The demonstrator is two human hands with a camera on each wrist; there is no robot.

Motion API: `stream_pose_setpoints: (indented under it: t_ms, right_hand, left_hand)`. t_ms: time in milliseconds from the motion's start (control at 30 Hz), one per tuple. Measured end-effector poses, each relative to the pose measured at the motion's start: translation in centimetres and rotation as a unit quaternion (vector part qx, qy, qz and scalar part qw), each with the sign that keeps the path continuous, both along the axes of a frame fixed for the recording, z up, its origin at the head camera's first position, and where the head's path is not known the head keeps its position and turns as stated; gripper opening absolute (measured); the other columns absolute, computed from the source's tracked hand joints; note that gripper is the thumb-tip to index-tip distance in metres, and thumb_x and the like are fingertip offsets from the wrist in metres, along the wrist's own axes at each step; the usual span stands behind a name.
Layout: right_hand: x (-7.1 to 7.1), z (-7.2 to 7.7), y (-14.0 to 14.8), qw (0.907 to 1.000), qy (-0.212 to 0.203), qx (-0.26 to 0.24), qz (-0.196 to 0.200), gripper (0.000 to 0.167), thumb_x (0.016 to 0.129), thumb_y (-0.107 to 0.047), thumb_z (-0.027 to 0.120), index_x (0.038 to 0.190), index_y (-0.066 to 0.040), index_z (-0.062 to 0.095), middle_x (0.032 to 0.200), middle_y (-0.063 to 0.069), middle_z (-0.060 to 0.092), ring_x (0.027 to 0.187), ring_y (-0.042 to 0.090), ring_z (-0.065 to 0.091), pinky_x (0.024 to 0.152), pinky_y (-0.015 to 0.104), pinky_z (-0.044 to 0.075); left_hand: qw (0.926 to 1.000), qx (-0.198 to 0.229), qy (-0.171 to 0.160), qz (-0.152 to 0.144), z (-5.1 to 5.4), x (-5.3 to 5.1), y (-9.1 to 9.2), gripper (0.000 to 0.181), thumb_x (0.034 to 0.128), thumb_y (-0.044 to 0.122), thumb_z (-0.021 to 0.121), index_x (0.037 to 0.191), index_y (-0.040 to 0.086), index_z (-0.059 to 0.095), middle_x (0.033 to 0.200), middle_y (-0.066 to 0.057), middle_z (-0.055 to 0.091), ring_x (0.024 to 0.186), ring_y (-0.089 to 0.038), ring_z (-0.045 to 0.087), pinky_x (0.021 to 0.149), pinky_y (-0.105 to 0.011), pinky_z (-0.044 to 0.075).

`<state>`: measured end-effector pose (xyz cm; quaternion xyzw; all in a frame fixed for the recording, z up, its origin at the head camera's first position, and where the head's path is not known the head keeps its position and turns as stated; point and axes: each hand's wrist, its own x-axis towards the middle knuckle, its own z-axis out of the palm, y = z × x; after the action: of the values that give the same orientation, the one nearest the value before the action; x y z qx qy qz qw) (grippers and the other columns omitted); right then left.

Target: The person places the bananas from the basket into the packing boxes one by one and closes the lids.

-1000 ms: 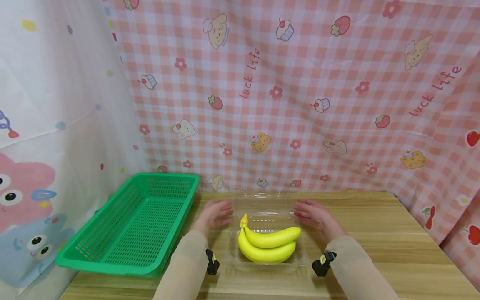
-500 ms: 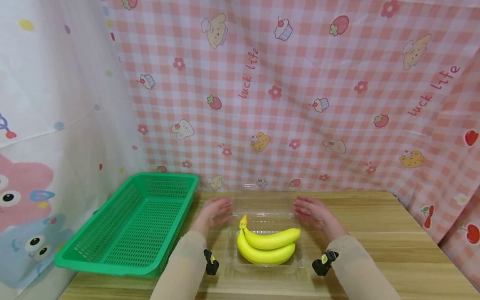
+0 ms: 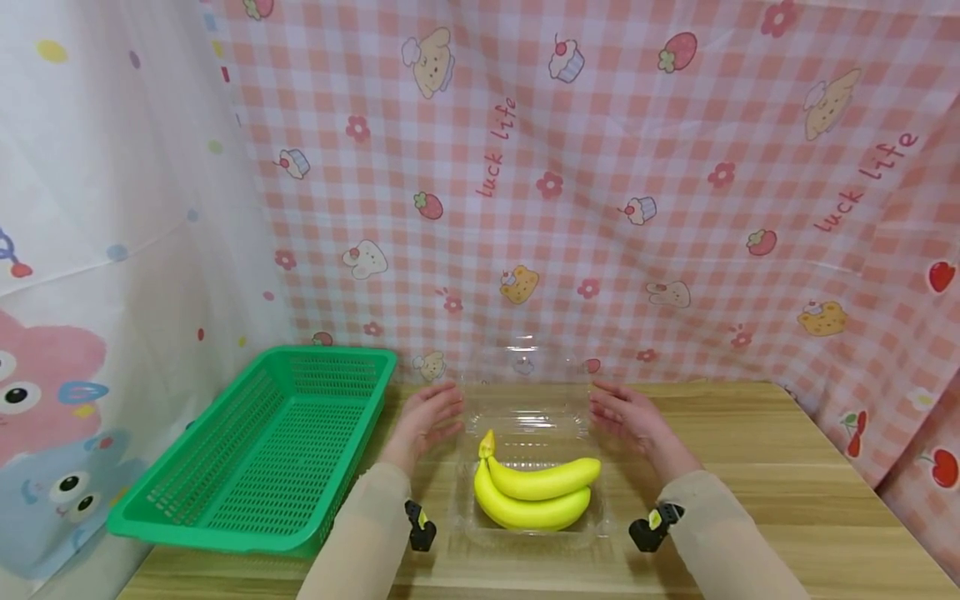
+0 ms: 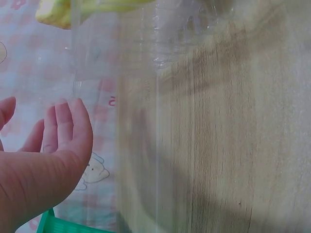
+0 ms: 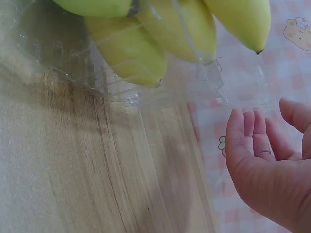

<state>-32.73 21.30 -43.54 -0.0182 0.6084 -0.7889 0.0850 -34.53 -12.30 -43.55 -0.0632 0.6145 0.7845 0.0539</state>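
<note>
Left hand [image 3: 431, 414] and right hand [image 3: 628, 414], fingers loosely extended, flank the clear plastic hinged box [image 3: 529, 423]; curved yellow bananas [image 3: 534, 505] lie inside.

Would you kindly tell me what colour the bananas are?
The bananas are yellow, which shows best in the head view.

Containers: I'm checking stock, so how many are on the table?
2: the green basket at the left, and the clear plastic box with bananas in it, between the left hand and right hand. Anything small behind the basket could be hidden.
</note>
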Motion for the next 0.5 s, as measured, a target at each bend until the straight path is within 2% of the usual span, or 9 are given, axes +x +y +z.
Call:
stream_pose_setpoints:
  t_ms: [167, 267, 400, 500]
  right_hand:
    - [0.25, 0.39, 0.13, 0.9999, 0.004, -0.015, 0.006, 0.056, 0.102, -0.007, 0.052, 0.151, 0.006, 0.026, 0.101, 0.0, 0.061, 0.089, 0.01, 0.063, 0.088, 0.028, 0.054]
    - [0.31, 0.4, 0.18, 0.9997, 0.011, -0.016, 0.012, 0.05, 0.102, -0.006, 0.052, 0.148, 0.005, 0.034, 0.101, 0.0, 0.06, 0.089, 0.011, 0.062, 0.088, 0.029, 0.055]
    - [0.51, 0.34, 0.27, 0.9995, 0.024, -0.013, 0.019, 0.029, 0.102, -0.006, 0.053, 0.131, -0.006, 0.053, 0.102, 0.001, 0.06, 0.09, 0.013, 0.061, 0.089, 0.03, 0.055]
    - [0.72, 0.32, 0.41, 0.9991, 0.035, -0.009, 0.024, 0.02, 0.101, -0.006, 0.053, 0.119, -0.014, 0.059, 0.104, 0.001, 0.059, 0.092, 0.014, 0.062, 0.09, 0.032, 0.054]
  left_hand:
    - [0.9998, 0.0, 0.02, 0.002, 0.19, -0.04, -0.04, 0.04, 0.0951, 0.009, 0.065, 0.133, -0.002, 0.055, 0.106, -0.01, 0.068, 0.09, -0.02, 0.066, 0.077, -0.038, 0.059]
    - [0.9994, -0.004, 0.034, -0.001, 0.23, 0.01, -0.08, 0.041, 0.0952, 0.009, 0.064, 0.133, -0.003, 0.054, 0.108, -0.011, 0.066, 0.091, -0.021, 0.065, 0.079, -0.039, 0.058]
    - [0.9985, -0.012, 0.054, -0.006, 0.11, 0.08, -0.11, 0.04, 0.0948, 0.007, 0.065, 0.132, -0.005, 0.055, 0.102, -0.005, 0.066, 0.087, -0.019, 0.064, 0.079, -0.039, 0.058]
    - [0.9975, -0.018, 0.068, -0.007, 0.0, 0.12, -0.11, 0.037, 0.0942, 0.006, 0.065, 0.128, -0.006, 0.058, 0.098, -0.004, 0.066, 0.085, -0.019, 0.065, 0.077, -0.038, 0.059]
